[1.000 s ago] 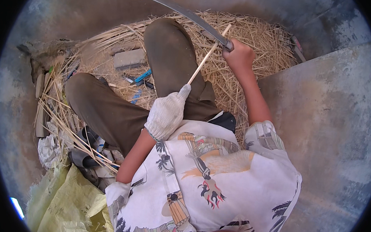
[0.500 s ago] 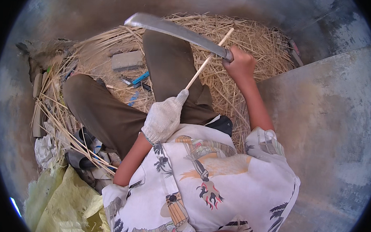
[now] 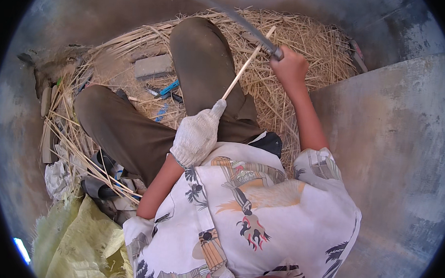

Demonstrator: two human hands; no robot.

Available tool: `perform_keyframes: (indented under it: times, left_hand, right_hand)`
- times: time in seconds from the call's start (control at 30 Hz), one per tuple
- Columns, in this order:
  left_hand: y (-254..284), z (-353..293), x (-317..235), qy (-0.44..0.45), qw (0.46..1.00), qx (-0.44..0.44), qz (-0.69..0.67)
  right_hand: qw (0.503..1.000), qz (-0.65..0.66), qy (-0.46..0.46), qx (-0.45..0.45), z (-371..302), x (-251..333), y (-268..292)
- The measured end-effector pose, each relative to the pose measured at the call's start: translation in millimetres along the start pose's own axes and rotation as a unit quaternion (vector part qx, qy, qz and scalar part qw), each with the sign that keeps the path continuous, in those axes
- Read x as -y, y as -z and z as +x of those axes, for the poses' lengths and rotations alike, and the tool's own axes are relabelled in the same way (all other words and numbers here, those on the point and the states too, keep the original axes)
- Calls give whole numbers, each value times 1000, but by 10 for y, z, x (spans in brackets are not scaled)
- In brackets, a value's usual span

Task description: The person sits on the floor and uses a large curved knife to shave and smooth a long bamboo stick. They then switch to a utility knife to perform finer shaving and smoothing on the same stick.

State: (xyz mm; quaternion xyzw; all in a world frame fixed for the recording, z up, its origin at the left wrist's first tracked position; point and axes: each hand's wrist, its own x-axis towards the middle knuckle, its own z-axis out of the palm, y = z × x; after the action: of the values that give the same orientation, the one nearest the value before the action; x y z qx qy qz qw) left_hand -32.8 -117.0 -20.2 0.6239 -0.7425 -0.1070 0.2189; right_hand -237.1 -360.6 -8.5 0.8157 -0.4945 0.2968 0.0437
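In a white knitted glove, my left hand is closed around the lower end of a thin pale wooden stick, which slants up and to the right over my thigh. My bare right hand grips the handle of a machete. Its long blade, blurred by motion, reaches up and left past the top of the view. Near the handle the blade crosses the stick just below its far tip; whether the two touch I cannot tell.
Straw-like shavings cover the ground ahead of my legs. A grey brick and a blue-handled tool lie between my knees. Long thin strips and a yellowish sack are at left. Walls rise around me.
The machete has tilted, its blade tip swinging up and to the right. My right hand has risen slightly. My left hand still holds the stick, which has shifted a little.
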Motion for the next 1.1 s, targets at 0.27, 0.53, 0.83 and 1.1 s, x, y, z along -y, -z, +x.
perform_keyframes:
  times: [0.27, 0.53, 0.83, 1.1]
  left_hand:
    - [189, 50, -204, 66, 993, 54, 83]
    - [217, 63, -245, 123, 982, 33, 136]
    - [224, 61, -272, 135, 983, 10, 128]
    - [248, 91, -287, 151, 979, 19, 139]
  right_hand:
    - [999, 35, 26, 11, -148, 142, 13]
    - [996, 19, 86, -15, -78, 232, -30]
    - [997, 64, 27, -14, 26, 265, -105]
    - [998, 44, 34, -16, 42, 321, -51]
